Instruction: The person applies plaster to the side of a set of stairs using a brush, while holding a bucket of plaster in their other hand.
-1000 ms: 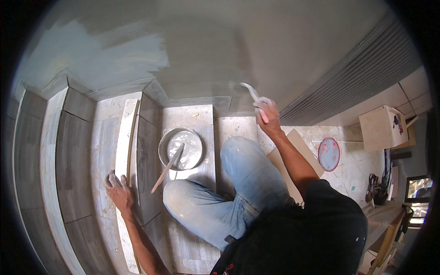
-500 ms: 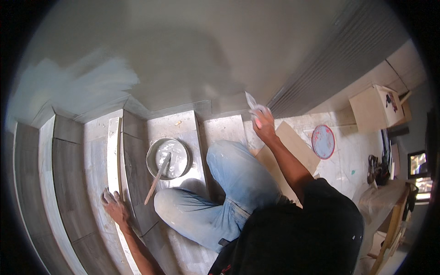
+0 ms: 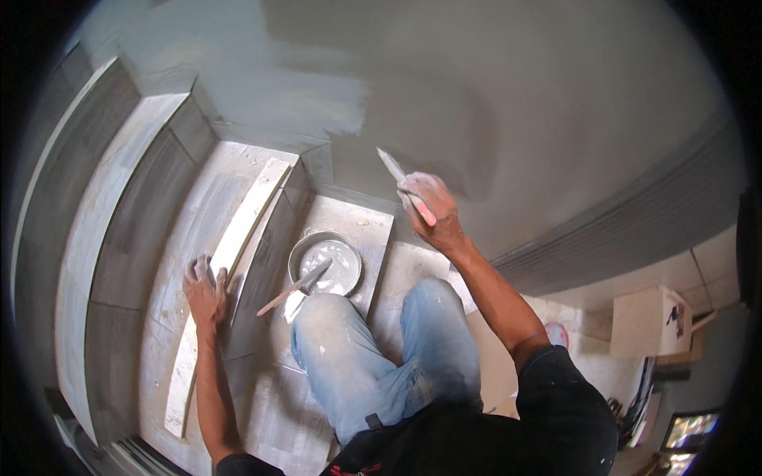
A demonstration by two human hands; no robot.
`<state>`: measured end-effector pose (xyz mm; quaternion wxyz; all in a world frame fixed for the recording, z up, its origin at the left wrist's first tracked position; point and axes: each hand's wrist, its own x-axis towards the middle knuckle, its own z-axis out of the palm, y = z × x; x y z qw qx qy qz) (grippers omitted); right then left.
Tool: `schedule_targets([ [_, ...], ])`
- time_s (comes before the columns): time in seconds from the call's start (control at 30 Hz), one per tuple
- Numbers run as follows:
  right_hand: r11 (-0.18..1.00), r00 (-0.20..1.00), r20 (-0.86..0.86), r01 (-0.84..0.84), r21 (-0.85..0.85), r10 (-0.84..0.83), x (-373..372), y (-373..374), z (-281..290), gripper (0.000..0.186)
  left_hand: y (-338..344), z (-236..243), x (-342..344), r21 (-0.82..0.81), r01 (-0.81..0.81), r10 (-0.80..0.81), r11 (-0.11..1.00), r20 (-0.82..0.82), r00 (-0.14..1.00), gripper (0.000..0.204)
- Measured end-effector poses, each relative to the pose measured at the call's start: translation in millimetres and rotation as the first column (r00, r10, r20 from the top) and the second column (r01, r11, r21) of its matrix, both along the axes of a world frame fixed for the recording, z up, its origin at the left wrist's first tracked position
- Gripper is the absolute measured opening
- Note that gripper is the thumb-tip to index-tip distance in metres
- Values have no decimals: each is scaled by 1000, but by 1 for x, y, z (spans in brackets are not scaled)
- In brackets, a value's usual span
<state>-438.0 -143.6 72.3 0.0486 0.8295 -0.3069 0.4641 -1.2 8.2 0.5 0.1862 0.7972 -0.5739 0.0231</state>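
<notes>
My right hand [image 3: 432, 208] is closed round a putty knife [image 3: 390, 165] with a pale blade and a red-pink handle end, held up just off the grey wall [image 3: 540, 119]. On the stair to the left, my left hand [image 3: 206, 300] rests open, fingers apart, at the edge of a long white-smeared board [image 3: 252, 202]. Between that board and my knees stands a round tub [image 3: 359, 270] with white paste inside. A wooden-handled tool [image 3: 295, 292] lies across its rim, its grey end in the paste; whether brush or spatula, I cannot tell.
Grey tiled stairs [image 3: 131, 238] climb to the left. A whitish coated patch [image 3: 302, 95] covers part of the wall beside them. To the right are a brown sheet [image 3: 488, 365], a partly hidden round reddish lid [image 3: 558, 335] and a pale wooden box [image 3: 647, 321].
My right hand and knife have moved left along the wall toward the coated patch. The view has turned, and my body has shifted toward the stairs. My left hand stays at the board.
</notes>
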Motion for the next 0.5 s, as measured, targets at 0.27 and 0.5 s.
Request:
schedule_targets([
  [0.27, 988, 996, -80, -45, -144, 34, 56, -61, 86, 29, -2, -1, 0, -10, -35, 35, 999, -16, 999, 60],
  [0.5, 998, 935, -356, 15, 60, 7, 73, -34, 18, 35, -5, -5, -1, 21, -29, 31, 999, -88, 996, 65],
])
